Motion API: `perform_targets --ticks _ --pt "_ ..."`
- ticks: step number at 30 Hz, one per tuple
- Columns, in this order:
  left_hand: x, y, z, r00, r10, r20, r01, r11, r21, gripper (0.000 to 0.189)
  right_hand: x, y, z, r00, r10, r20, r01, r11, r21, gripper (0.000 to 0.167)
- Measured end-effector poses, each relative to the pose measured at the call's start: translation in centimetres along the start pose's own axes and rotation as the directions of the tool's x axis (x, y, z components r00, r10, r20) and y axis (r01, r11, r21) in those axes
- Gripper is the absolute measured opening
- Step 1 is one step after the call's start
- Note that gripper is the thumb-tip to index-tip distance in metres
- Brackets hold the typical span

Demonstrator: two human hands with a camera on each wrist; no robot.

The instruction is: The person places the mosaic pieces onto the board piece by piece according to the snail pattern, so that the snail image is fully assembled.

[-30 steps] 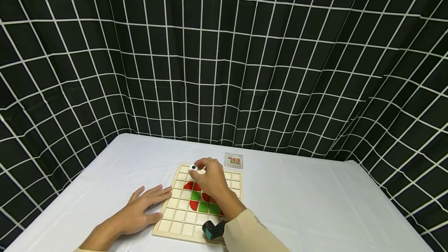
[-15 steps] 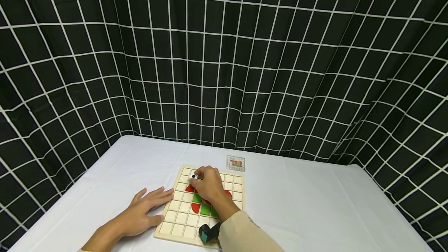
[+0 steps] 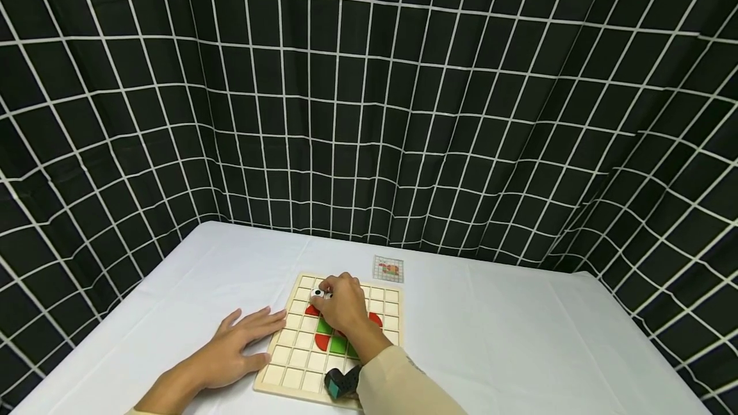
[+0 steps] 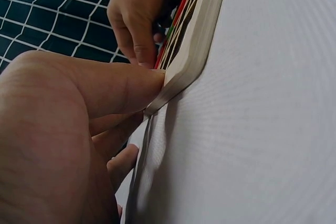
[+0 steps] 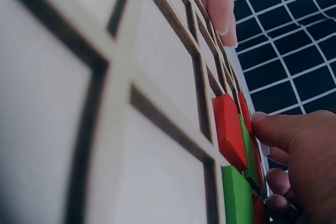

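My right hand (image 3: 344,305) reaches over the far part of a wooden grid board (image 3: 298,358), its thumb and index finger pinching a white tile with a black dot (image 3: 318,292). That tile is just beyond a red rounded piece (image 3: 312,310). Part of another white, dark-spotted piece shows beside it under the fingers. Red and green blocks fill cells near the middle, such as a green block (image 5: 239,195) and a red block (image 5: 229,129) in the right wrist view. My left hand (image 3: 233,348) rests with spread fingers at the board's left edge, thumb touching the near corner.
A small card with a coloured grid picture (image 3: 389,269) lies beyond the board. White cloth (image 3: 507,332) covers the table, and a black curtain with white grid lines (image 3: 357,114) surrounds it. A black device (image 3: 341,383) sits on my right wrist, over the board's near edge.
My right hand has brought the dotted white tile nearer, from the board's far row to just beyond the red pieces. My left hand has stayed at the board's edge; the head view shifted slightly.
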State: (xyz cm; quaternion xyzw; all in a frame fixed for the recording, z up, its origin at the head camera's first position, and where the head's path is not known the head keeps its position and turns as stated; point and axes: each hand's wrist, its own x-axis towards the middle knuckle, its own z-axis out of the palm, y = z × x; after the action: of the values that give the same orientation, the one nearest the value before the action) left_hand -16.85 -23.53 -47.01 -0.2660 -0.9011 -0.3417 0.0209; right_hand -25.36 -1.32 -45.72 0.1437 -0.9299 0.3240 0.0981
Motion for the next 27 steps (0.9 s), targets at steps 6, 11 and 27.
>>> perform_targets --ticks 6,11,27 --pt "-0.1 0.0 0.0 1.000 -0.012 -0.008 0.012 1.000 -0.007 0.051 0.1 -0.1 0.3 1.000 -0.002 0.013 0.003 1.000 -0.025 0.022" --pt "-0.4 0.0 0.0 1.000 -0.008 -0.018 0.008 1.000 -0.009 0.051 0.0 -0.3 0.3 0.999 0.003 0.033 -0.002 1.000 -0.027 0.024" --pt "0.4 0.2 0.6 1.000 -0.013 0.017 0.013 1.000 0.006 0.051 -0.7 0.7 -6.1 0.990 -0.139 -0.038 0.141 0.989 0.052 0.028"
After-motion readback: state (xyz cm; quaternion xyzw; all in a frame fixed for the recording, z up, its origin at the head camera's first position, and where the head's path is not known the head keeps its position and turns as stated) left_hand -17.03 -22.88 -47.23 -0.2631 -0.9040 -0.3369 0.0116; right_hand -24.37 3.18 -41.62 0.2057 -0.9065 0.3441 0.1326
